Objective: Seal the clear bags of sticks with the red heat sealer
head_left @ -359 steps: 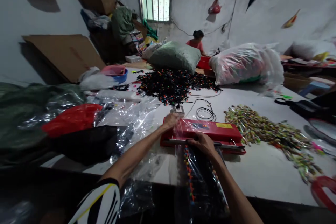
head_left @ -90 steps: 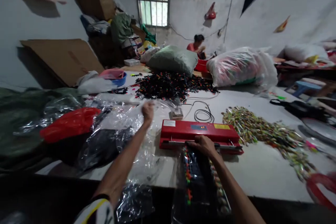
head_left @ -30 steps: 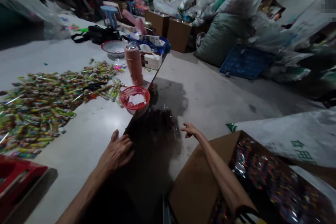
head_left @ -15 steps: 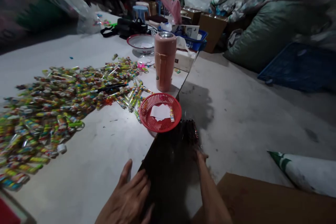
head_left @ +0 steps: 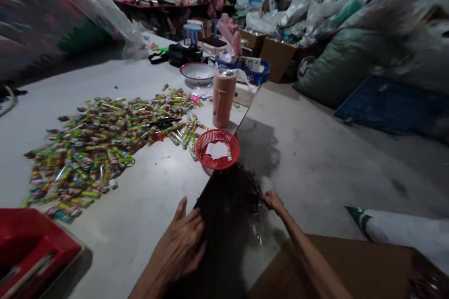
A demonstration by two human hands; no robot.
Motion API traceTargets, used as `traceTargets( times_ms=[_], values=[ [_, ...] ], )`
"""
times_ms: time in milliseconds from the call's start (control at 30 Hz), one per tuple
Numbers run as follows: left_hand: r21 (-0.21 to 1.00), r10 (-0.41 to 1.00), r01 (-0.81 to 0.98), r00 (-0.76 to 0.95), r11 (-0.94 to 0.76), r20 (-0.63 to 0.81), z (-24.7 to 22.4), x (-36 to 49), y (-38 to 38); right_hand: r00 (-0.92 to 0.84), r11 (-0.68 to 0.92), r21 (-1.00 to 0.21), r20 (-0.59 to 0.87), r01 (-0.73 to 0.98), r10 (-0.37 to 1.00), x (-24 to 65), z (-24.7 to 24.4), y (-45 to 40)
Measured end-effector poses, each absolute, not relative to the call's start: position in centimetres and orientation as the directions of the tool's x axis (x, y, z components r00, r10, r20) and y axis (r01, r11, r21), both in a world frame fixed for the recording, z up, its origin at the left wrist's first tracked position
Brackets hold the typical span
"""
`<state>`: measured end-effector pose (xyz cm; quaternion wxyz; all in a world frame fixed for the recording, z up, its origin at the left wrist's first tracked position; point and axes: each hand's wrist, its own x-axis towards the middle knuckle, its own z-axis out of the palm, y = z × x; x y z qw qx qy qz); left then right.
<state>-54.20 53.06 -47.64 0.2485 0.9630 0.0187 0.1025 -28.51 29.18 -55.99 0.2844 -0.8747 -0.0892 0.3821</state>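
My left hand rests at the table's edge with its fingers apart and nothing in it. Below the tabletop on the right, my right hand is closed on the edge of a dark, shiny bag, whose contents are blurred. Ahead of my left hand, a red plastic basket sits at the table edge with white paper cards and one small colourful tube inside. A large heap of small colourful tubes spreads over the white table, with black scissors or a similar dark tool on it.
A pink tumbler stands behind the basket, near an enamel bowl and a blue basket. A red container is at the left front. A cardboard box stands at the lower right. A person is far back.
My right hand has moved slightly right and up, with the dark bag beside it. My left hand stays at the table edge. The view has shifted, showing more of the red container.
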Motion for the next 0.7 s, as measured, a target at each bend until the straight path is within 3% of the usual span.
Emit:
traceTargets(
  times_ms=[100, 233, 333, 367, 467, 567, 633, 700],
  values=[
    [0.489, 0.010, -0.031, 0.997, -0.872, 0.081, -47.3, -53.8, 53.9, 0.629, -0.844, -0.535, -0.667, -0.031, 0.400, -28.8, -47.8, 29.8],
    [0.616, -0.114, -0.050, 0.991, -0.786, -0.065, -43.0, -53.3, 50.9, 0.418, -0.777, -0.622, -0.684, 0.094, 0.598, -34.3, -34.5, 30.4],
    [0.814, -0.283, -0.217, 0.957, -0.539, 0.067, -37.4, -54.3, 44.5, 0.300, -0.683, -0.713, -0.625, 0.159, 0.721, -40.8, -25.9, 30.9],
    [0.875, -0.283, -0.240, 0.951, -0.421, 0.124, -35.5, -55.1, 42.4, 0.301, -0.665, -0.731, -0.606, 0.155, 0.736, -42.9, -23.7, 30.9],
    [0.991, -0.138, -0.100, 0.987, -0.088, 0.087, -31.3, -58.9, 38.5, 0.335, -0.618, -0.777, -0.554, 0.121, 0.762, -47.6, -19.6, 30.1],
    [0.993, 0.021, 0.019, 1.000, 0.116, -0.022, -29.2, -63.9, 39.1, 0.426, -0.494, -0.869, -0.444, 0.007, 0.788, -49.2, -19.7, 27.9],
    [0.963, 0.265, 0.068, 0.954, 0.260, -0.138, -28.9, -67.6, 40.9, 0.491, -0.390, -0.914, -0.393, -0.115, 0.777, -49.5, -21.9, 26.9],
    [0.889, 0.511, 0.075, 0.795, 0.451, -0.327, -29.5, -71.2, 42.9, 0.504, -0.337, -0.923, -0.385, -0.187, 0.773, -50.8, -25.0, 27.2]
  ],
)
